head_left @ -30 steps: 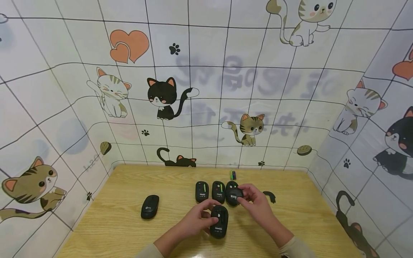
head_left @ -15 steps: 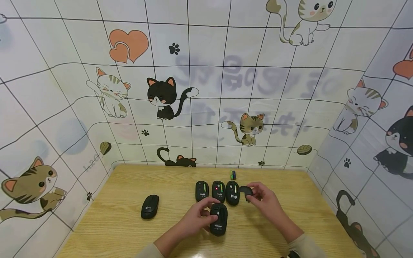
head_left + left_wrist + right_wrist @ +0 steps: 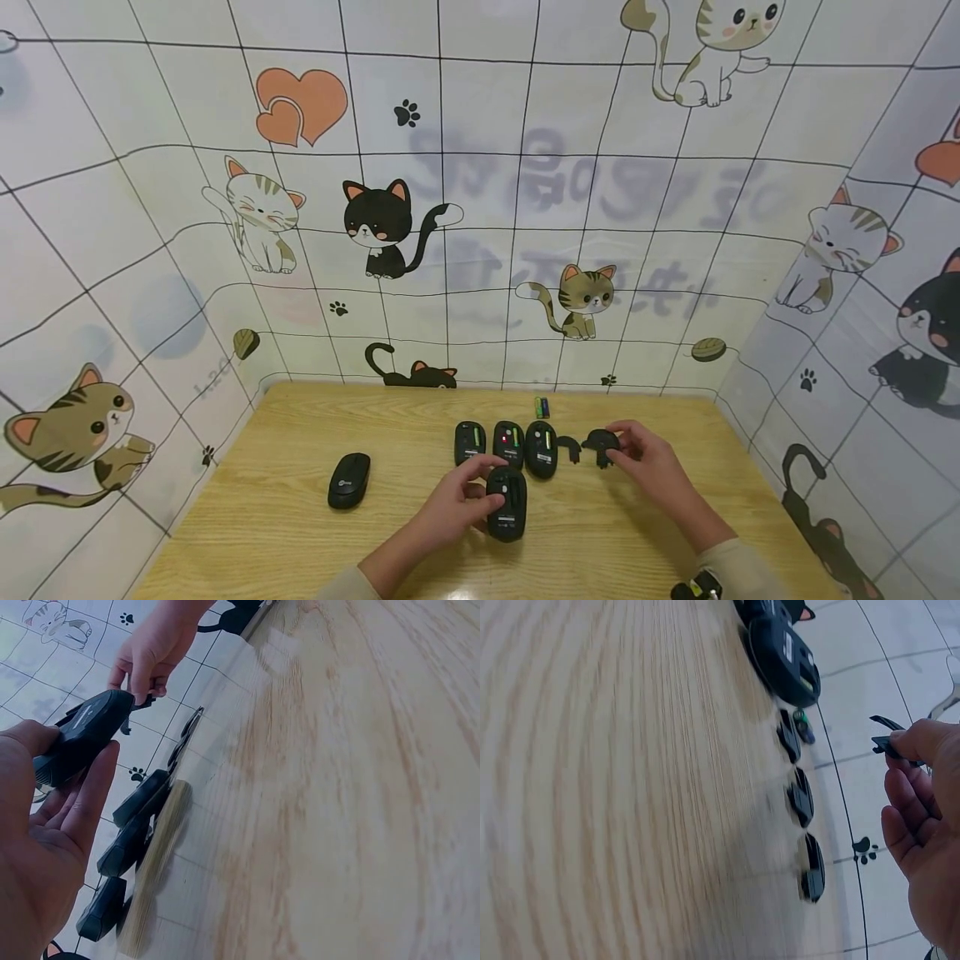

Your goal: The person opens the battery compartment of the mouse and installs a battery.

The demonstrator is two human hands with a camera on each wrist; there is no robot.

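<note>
My left hand (image 3: 465, 500) holds a black computer mouse (image 3: 507, 518) above the table, its underside with a dark slot turned up. In the left wrist view, thumb and fingers grip the sides of this mouse (image 3: 86, 736). Off to the right, my right hand (image 3: 656, 467) pinches a small black battery cover (image 3: 600, 443), raised off the table in the right wrist view. Another battery cover (image 3: 573, 449) lies to its left. That wrist view shows further loose covers on the table, one of them this cover (image 3: 814, 868).
Behind my left hand lie three upturned mice in a row: a left mouse (image 3: 469, 442), a middle mouse (image 3: 508, 442) with a red light, and a right mouse (image 3: 541, 450). Two batteries (image 3: 542, 407) lie behind them. An upright black mouse (image 3: 349, 481) sits at left on the wooden table (image 3: 300, 417).
My right hand has moved right with the battery cover, away from the row of mice. My left hand stays about in place, the mouse shifting slightly up in view. A red light has appeared.
</note>
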